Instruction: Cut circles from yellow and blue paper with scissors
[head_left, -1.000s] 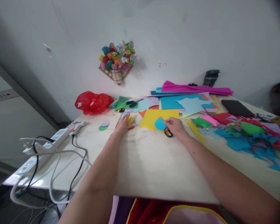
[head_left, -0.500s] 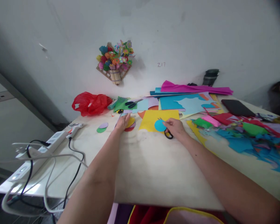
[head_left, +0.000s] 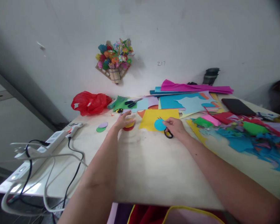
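Note:
My left hand reaches across the pale table and closes its fingers on a small stack of paper circles, yellow on top and red beneath. My right hand rests on a yellow sheet. It grips black-handled scissors and pinches a blue paper circle. A lilac and a green circle lie to the left of my left hand.
Coloured paper sheets and scraps cover the right and back of the table. A second pair of scissors and a red plastic bag sit by the wall. A power strip and a glue gun lie at the left edge. A dark phone lies at the right.
My left hand has lifted slightly and shifted right over the circle stack, which is gathered tighter. My right hand has stayed put.

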{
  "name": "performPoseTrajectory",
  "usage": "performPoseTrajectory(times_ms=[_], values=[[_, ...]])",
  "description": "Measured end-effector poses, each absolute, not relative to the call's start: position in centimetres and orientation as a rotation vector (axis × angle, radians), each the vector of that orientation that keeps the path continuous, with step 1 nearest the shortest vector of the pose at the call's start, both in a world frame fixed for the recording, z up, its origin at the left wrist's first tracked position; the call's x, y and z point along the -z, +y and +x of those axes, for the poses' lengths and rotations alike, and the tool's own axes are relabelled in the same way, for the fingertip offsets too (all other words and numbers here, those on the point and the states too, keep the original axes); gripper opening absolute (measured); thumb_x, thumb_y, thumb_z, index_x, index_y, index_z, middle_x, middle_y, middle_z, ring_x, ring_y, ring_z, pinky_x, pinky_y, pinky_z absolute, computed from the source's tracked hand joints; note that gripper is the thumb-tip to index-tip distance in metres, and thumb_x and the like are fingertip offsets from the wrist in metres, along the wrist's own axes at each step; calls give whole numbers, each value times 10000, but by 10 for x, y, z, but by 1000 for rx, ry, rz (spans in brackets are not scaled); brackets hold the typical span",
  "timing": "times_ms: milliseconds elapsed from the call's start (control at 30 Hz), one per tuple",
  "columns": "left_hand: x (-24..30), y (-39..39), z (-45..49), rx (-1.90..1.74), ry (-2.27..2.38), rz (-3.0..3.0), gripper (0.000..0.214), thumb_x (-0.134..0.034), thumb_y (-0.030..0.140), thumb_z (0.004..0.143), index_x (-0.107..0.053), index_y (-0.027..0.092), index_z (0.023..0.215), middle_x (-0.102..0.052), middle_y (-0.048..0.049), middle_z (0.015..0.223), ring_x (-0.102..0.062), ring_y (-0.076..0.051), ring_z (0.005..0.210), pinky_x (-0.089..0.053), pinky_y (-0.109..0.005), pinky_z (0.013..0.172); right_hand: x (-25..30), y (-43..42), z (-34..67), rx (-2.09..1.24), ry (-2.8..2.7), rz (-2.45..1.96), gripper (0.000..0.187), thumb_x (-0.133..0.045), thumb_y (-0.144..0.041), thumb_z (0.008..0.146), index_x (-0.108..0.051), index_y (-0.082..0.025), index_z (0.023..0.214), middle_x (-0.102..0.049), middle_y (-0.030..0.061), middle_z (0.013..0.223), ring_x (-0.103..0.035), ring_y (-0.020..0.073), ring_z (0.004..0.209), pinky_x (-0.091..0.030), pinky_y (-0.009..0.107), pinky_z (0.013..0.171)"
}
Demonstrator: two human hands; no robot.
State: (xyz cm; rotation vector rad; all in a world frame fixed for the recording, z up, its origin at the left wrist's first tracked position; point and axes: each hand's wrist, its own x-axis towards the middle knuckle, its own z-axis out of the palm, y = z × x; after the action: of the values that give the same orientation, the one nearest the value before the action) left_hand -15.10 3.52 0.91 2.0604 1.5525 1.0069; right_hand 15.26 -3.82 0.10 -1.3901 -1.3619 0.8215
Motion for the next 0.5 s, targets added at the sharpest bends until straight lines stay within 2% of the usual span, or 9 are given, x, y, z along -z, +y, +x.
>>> performPoseTrajectory(times_ms=[67, 100, 367, 500], values=[[-9, 31, -153, -842, 1545, 2151, 917, -836, 498, 557, -578, 201, 1385, -594, -134, 1423, -480, -349, 1367, -365, -445, 1147, -1, -39, 152, -814, -1363, -1390, 265, -713, -334, 764, -536, -231, 596, -548, -42, 425, -603, 167, 443, -465, 267, 532], [-9, 29, -153, -788, 1541, 2164, 933, -840, 488, 553, -566, 210, 1400, -573, -127, 1449, -478, -346, 1372, -354, -441, 1158, -1, -39, 152, -810, -1361, -1388, 260, -713, -330, 761, -540, -230, 595, -547, -43, 423, -598, 164, 438, -462, 265, 528], [1, 24, -150, -950, 1472, 1953, 586, -654, 589, 769, -692, 194, 1200, -685, -128, 1295, -638, -288, 1183, -441, -432, 1083, -1, -40, 153, -794, -1366, -1398, 284, -715, -402, 752, -545, -228, 605, -545, -41, 420, -599, 158, 435, -466, 254, 504], [-4, 20, -148, -1062, 1531, 1824, 450, -671, 588, 761, -760, 217, 1000, -760, -105, 1079, -684, -278, 1047, -485, -433, 1013, 0, -38, 153, -799, -1358, -1395, 280, -718, -402, 745, -552, -227, 603, -547, -35, 415, -594, 161, 425, -463, 259, 494]])
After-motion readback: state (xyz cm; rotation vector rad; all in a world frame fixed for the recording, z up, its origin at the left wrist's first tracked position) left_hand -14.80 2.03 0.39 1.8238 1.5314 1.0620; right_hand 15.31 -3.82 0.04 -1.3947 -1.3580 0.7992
